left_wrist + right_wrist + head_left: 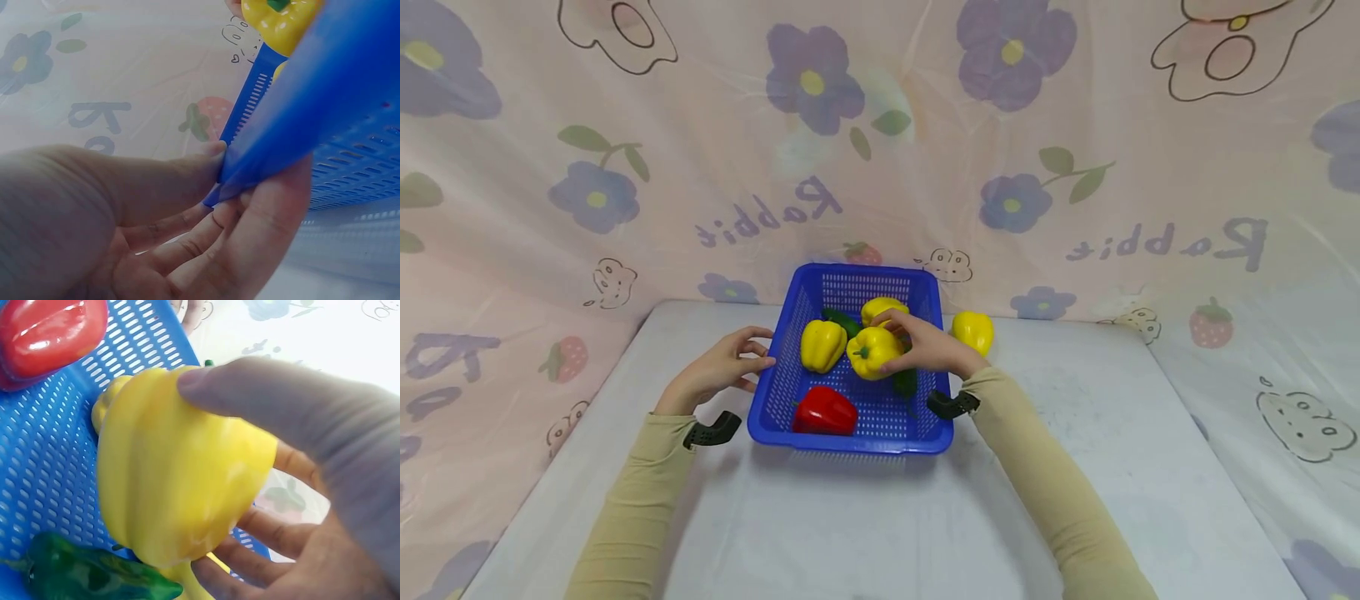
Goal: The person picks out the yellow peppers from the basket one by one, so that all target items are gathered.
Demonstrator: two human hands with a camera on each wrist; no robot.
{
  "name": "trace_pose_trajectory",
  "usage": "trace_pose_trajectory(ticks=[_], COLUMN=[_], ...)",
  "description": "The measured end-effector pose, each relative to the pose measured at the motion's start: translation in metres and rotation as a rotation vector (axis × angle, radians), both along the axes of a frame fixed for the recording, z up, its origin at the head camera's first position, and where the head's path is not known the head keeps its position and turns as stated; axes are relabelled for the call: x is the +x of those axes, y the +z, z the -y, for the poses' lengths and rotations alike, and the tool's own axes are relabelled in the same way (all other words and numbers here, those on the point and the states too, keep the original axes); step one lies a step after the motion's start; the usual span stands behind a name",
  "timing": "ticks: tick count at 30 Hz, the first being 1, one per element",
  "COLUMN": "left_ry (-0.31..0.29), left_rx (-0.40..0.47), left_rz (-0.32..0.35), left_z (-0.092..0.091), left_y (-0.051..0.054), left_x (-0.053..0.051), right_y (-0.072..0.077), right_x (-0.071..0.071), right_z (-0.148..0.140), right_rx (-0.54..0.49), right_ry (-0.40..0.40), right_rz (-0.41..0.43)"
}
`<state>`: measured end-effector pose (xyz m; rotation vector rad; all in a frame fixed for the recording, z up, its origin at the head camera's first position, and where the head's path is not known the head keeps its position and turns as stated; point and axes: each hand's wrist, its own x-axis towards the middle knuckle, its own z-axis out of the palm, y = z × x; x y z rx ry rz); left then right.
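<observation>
In the head view a blue plastic basket (868, 443) stands on the white table. My left hand (718, 367) is at its left side; in the left wrist view the thumb (181, 181) and fingers pinch the basket's rim (240, 165). Over the inside of the basket, my right hand (925, 343) holds a yellow bell pepper (874, 353) between thumb and fingers, its green stem facing the front. Below and around it lie a yellow bell pepper (823, 346), another yellow one (883, 310) partly hidden, a red bell pepper (825, 412) and a dark green pepper (87, 572).
Outside the basket, close to its right side, another yellow bell pepper (973, 333) lies on the table (1075, 467). Behind the table hangs a patterned curtain (880, 183) with flowers and rabbits. A dark green item (842, 321) sits at the basket's back.
</observation>
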<state>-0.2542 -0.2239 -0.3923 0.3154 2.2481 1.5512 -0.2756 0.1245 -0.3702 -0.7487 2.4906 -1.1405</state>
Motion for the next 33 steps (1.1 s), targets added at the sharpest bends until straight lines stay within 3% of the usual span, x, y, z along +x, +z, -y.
trace_pose_trajectory(ticks=[9,33], left_ry=[0.003,0.006], left_rx=[-0.014,-0.014], left_rz=[-0.005,0.004], left_z=[0.004,-0.002], left_y=[-0.002,0.001], left_x=[0.001,0.000], right_y=[-0.002,0.017], right_x=[0.004,0.021], right_z=[-0.008,-0.041], right_rx=[-0.083,-0.224], right_ry=[-0.073,-0.282], right_rz=[0.041,0.078])
